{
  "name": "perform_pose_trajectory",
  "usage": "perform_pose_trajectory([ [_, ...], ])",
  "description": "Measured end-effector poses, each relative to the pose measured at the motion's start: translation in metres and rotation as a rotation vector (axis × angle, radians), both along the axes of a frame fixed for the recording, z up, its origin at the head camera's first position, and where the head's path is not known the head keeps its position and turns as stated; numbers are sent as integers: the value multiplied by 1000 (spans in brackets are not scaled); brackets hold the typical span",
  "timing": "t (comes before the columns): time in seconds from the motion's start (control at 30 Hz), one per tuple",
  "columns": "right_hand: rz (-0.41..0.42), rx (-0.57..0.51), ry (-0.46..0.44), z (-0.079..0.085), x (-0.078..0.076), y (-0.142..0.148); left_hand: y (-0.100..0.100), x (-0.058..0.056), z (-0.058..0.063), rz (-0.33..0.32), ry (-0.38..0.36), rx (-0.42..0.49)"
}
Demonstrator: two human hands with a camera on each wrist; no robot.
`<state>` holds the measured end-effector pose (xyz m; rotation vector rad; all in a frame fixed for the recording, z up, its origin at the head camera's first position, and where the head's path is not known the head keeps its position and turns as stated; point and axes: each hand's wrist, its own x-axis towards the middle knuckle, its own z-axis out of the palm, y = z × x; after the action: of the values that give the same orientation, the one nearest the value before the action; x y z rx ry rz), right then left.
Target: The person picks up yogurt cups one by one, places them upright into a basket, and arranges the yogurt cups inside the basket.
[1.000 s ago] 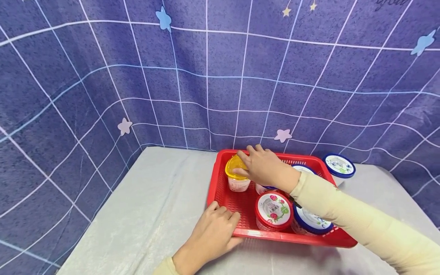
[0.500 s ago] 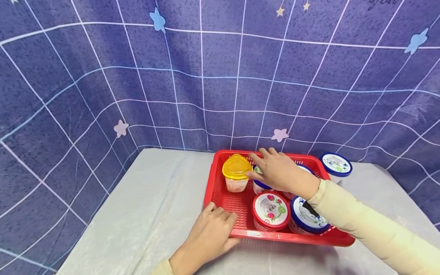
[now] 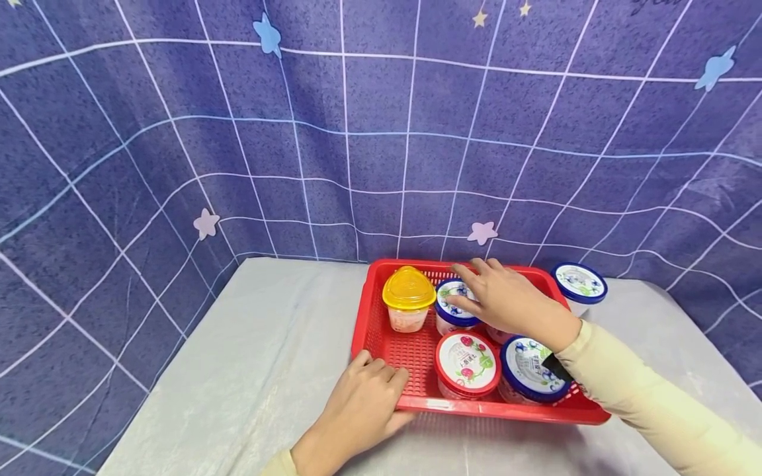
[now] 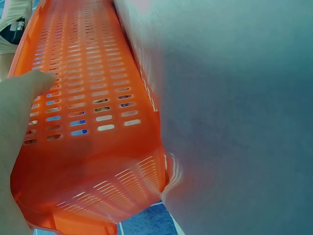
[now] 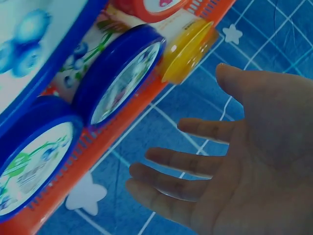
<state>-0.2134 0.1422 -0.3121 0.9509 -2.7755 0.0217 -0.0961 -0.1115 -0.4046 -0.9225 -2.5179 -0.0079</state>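
A red plastic basket (image 3: 417,402) holds several lidded tubs. My left hand (image 3: 363,403) grips its near left corner, fingers over the rim; in the left wrist view the thumb (image 4: 41,82) lies against the slotted outer wall. My right hand (image 3: 506,297) hovers over the back of the basket, fingers spread and holding nothing, as the right wrist view shows. Below its fingertips is a blue-lidded tub (image 3: 450,311). To the left stands a tub with a domed yellow lid (image 3: 408,291). In front are a red-lidded tub (image 3: 467,363) and another blue-lidded tub (image 3: 524,370).
One more blue-lidded tub (image 3: 579,283) stands outside the basket at the back right. A pale cloth covers the table (image 3: 268,330). A purple curtain (image 3: 297,165) with a grid and stars hangs behind and along the left side.
My right hand has drawn back to the right, away from the yellow-lidded tub, uncovering it and the blue-lidded tub beside it. My left hand stays on the basket corner.
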Motion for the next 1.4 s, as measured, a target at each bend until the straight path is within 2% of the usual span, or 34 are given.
perform_pose_trajectory([
  [0.13, -22, -35, -19, -1, -3, 14, 0, 1, 0, 1, -5, 0],
  [0.33, -79, -71, -22, -5, -13, 36, -1, -1, 0, -10, 31, 19],
  [0.53, -136, -104, -100, -8, -20, 53, -1, -1, -1, -14, 39, 24],
  [0.7, -142, -135, -140, -5, -20, 58, -1, 0, 0, -11, 31, 22],
  [0.87, -132, -168, -147, -3, -23, 67, 1, 0, 0, -14, 30, 23],
  [1.1, -177, -183, -164, 2, -28, 83, 2, 0, 0, -12, 6, 20],
  [1.4, -186, -199, -110, -1, -38, 101, 1, 0, 0, -9, -6, 17],
])
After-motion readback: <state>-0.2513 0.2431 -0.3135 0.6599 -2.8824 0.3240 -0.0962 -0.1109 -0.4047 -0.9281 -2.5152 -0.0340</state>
